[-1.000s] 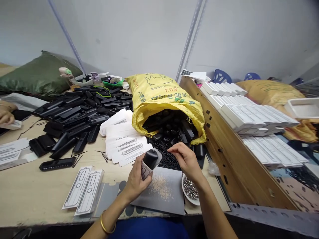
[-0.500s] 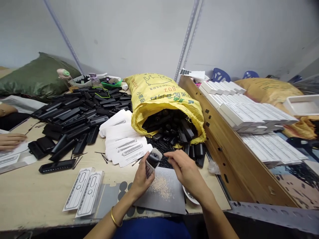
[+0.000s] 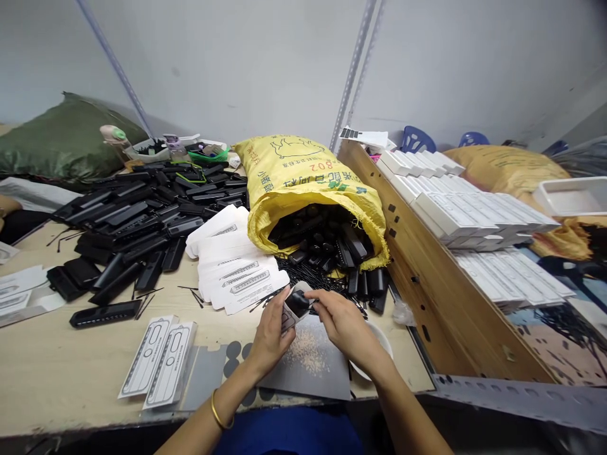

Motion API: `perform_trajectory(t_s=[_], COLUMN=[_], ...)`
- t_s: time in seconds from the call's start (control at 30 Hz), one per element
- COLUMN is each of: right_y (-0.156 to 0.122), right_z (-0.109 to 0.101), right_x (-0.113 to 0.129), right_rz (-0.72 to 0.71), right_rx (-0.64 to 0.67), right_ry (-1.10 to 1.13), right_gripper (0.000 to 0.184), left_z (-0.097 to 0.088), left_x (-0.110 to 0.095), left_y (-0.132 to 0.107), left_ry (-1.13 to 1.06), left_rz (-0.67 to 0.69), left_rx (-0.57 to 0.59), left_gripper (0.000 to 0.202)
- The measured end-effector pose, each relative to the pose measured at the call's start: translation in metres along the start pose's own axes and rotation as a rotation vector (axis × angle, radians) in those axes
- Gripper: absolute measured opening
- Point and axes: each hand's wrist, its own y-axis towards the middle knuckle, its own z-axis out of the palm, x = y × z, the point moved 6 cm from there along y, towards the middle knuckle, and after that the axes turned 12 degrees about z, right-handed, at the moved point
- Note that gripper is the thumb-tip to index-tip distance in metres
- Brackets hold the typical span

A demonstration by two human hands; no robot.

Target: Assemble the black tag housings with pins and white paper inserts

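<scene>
My left hand (image 3: 270,341) is closed around a narrow white printed carton (image 3: 287,318), its open end tilted up toward me. Inside that opening sits a rounded black plastic device (image 3: 298,303). My right hand (image 3: 348,328) reaches in from the right, thumb and forefinger pinched together at the carton's mouth, against the black device. Whatever lies between those fingertips is too small to make out. Below both hands a grey sheet (image 3: 332,379) carries a scatter of tiny beige pieces (image 3: 308,351). A white bowl (image 3: 386,341) is partly hidden behind my right wrist.
Two printed cartons (image 3: 159,360) lie at front left. Flat printed sleeves (image 3: 237,272) fan out before a yellow sack (image 3: 303,164) spilling black devices. More black devices (image 3: 128,221) are heaped left. Right, a wooden board (image 3: 427,291) stands before stacked white cartons (image 3: 469,215). Another person's arm (image 3: 7,205) shows far left.
My right hand has moved left, bringing its fingertips to the carton's opening. More of the white bowl shows. The other person's hand at the left edge has withdrawn from the table.
</scene>
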Motion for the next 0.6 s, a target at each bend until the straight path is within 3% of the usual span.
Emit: perform_trajectory(t_s=[0.1,0.2,0.27,0.37,0.43,0.53,0.6], right_y=[0.005,0.01,0.011,0.014,0.016,0.019,0.019], right_z=[0.011,0.026,0.025,0.005,-0.007,-0.007,-0.004], right_x=[0.001,-0.003,-0.006,-0.007,-0.001,0.015,0.02], right_rz=[-0.047,-0.095,-0.133,-0.127,-0.123,-0.17,-0.189], right_rx=[-0.031,0.083,0.139,0.046,-0.047,-0.094,-0.096], right_ry=[-0.152,-0.295,-0.234,-0.067,-0.099,-0.271,-0.24], right_gripper=[0.03,0.03,0.029,0.023,0.022,0.02,0.016], left_z=[0.001,0.001,0.001,0.0,0.0,0.004,0.006], left_x=[-0.001,-0.001,-0.001,-0.004,-0.007,-0.008,-0.005], left_y=[0.002,0.002,0.002,0.003,0.003,0.002,0.002], left_ry=[0.018,0.053,0.066,0.03,0.002,-0.033,-0.063], left_rz=[0.018,0.018,0.024,0.033,0.047,0.044,0.015], left_rx=[0.016,0.021,0.018,-0.016,-0.033,-0.068,-0.097], left_gripper=[0.082,0.082,0.082,0.083,0.082,0.082,0.081])
